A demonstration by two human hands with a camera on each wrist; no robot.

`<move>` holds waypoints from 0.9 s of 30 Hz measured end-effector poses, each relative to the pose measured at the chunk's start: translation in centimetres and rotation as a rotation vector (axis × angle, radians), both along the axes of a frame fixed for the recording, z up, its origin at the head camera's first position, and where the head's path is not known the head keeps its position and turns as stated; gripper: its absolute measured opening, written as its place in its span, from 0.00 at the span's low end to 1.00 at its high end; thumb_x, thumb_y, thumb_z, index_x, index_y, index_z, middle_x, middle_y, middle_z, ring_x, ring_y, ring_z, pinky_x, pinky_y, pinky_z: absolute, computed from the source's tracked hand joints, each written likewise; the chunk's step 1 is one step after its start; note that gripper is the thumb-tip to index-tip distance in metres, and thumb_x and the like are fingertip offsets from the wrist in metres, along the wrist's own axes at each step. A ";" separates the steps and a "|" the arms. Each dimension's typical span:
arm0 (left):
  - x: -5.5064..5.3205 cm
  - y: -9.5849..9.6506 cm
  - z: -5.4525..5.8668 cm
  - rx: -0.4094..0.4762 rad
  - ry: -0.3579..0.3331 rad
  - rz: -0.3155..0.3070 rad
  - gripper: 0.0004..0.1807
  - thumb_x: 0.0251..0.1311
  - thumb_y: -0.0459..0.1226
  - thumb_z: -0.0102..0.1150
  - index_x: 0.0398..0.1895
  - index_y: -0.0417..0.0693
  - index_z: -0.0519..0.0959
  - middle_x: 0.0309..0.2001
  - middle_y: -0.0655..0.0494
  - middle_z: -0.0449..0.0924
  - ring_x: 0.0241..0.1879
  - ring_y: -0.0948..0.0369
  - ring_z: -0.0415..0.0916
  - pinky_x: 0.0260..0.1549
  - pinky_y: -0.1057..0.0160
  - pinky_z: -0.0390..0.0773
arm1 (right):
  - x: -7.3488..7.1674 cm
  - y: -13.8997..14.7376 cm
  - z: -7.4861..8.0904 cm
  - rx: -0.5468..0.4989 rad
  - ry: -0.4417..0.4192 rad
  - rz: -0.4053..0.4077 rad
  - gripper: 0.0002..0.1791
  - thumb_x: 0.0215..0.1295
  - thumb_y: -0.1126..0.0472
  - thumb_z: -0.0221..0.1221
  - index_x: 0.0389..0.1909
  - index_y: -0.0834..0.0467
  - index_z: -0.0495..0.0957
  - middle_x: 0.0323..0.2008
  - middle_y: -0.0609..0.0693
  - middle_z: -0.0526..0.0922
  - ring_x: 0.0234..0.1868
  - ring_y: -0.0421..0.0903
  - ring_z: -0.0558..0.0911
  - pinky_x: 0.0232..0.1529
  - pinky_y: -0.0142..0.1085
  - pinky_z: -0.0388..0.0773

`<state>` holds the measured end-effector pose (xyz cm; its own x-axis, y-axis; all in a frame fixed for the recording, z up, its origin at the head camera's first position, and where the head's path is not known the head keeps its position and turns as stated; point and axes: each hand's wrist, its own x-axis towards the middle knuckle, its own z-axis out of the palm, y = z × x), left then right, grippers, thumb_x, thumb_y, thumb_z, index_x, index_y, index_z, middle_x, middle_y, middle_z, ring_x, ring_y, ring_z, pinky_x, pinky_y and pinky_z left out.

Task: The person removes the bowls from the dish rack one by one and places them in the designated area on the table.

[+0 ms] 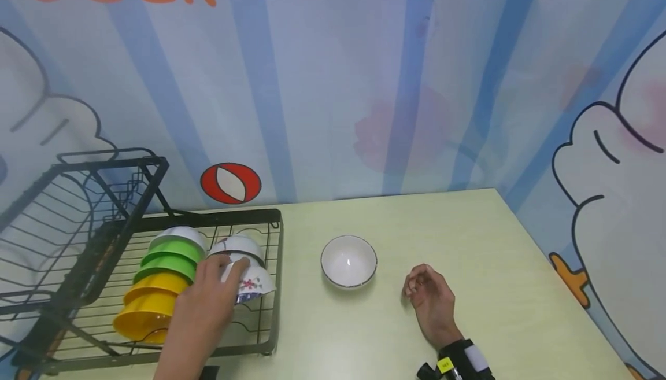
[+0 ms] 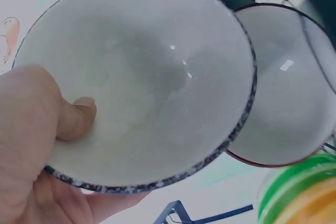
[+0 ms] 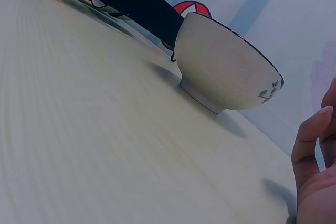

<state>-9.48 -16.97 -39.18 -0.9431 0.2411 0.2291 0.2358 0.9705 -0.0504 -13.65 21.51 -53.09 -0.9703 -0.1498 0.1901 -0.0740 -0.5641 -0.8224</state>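
Observation:
In the head view my left hand grips a white floral bowl with a dark speckled rim, over the right part of the dish rack. The left wrist view shows the thumb inside that bowl and the fingers outside it. Behind it sits another white bowl with a reddish-brown rim. A white bowl stands upright on the table between the rack and my right hand. That hand holds nothing, its fingers loosely curled above the tabletop.
The black wire dish rack takes up the table's left side, its upper tier rising at the far left. Yellow bowls, green bowls and a white one lean in a row inside. A printed curtain hangs behind the table.

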 end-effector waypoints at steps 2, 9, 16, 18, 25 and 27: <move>-0.1 0.4 0.4 0.029 -0.011 0.001 0.42 0.40 0.29 0.78 0.63 0.54 0.72 0.60 0.39 0.70 0.56 0.43 0.68 0.22 0.56 0.83 | 0.0 0.0 0.1 0.004 -0.008 -0.001 0.28 0.81 0.53 0.28 0.37 0.53 0.78 0.28 0.42 0.78 0.31 0.39 0.77 0.35 0.29 0.76; -0.6 2.1 1.5 0.138 0.038 -0.049 0.44 0.39 0.28 0.79 0.63 0.56 0.72 0.60 0.43 0.71 0.55 0.46 0.70 0.24 0.57 0.83 | -0.1 0.1 0.2 0.052 -0.018 -0.015 0.27 0.81 0.54 0.28 0.36 0.52 0.77 0.28 0.41 0.76 0.31 0.38 0.76 0.35 0.29 0.75; -1.4 3.0 1.7 0.187 0.119 -0.096 0.44 0.35 0.26 0.80 0.61 0.55 0.73 0.58 0.46 0.73 0.54 0.48 0.72 0.26 0.54 0.85 | -0.2 -0.5 0.4 0.054 -0.031 -0.031 0.25 0.81 0.54 0.30 0.36 0.51 0.77 0.27 0.40 0.76 0.30 0.38 0.75 0.35 0.29 0.75; -1.5 3.1 1.7 0.197 0.123 -0.095 0.44 0.35 0.25 0.79 0.61 0.55 0.73 0.58 0.46 0.73 0.53 0.48 0.73 0.27 0.52 0.85 | -0.2 -0.6 0.4 0.052 -0.047 -0.033 0.25 0.81 0.54 0.30 0.35 0.51 0.77 0.27 0.40 0.76 0.30 0.37 0.75 0.35 0.29 0.75; -1.9 3.7 1.1 0.263 0.121 -0.106 0.42 0.37 0.23 0.76 0.60 0.53 0.74 0.57 0.46 0.76 0.53 0.49 0.76 0.34 0.49 0.87 | 0.1 -0.5 0.4 0.092 -0.079 -0.041 0.24 0.81 0.52 0.31 0.35 0.50 0.76 0.27 0.40 0.75 0.30 0.38 0.75 0.36 0.29 0.75; -2.0 3.9 0.8 0.287 0.126 -0.116 0.40 0.38 0.22 0.75 0.59 0.51 0.75 0.57 0.46 0.78 0.52 0.49 0.77 0.36 0.48 0.87 | 0.3 -0.3 0.3 0.107 -0.084 -0.048 0.24 0.81 0.52 0.31 0.35 0.50 0.75 0.27 0.40 0.74 0.30 0.38 0.74 0.36 0.29 0.75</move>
<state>-11.49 -13.09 -38.39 -0.8731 0.2535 0.4165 0.3545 0.9165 0.1853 -13.35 21.22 -52.76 -0.9887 -0.1176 0.0934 -0.0273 -0.4703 -0.8821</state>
